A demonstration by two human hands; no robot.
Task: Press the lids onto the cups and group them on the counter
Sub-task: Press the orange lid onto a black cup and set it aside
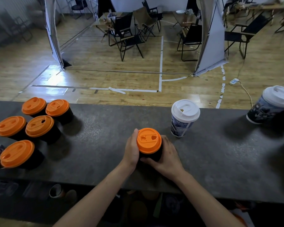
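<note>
Conceivably the left hand (pixel 131 149) and right hand (pixel 166 154), clasped round the black cup (pixel 152 155) well right of the five grouped cups (pixel 39 126) on the counter (pixel 105 136), squeeze unevenly, leaving its orange lid (pixel 148 140) half-seated.

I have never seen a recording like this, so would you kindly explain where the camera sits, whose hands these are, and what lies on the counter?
There is no machine here, just a person working with bare hands. The single picture comes from a wide-angle camera worn on the person's head, looking forward and down. The left hand and right hand together grip a black cup with an orange lid, standing mid-way along the dark counter. On the left, five more orange-lidded black cups stand grouped close together. To the right stands a printed cup with a white lid, and a second white-lidded cup stands near the right edge. Beyond the counter are a wooden floor and folding chairs.
</note>
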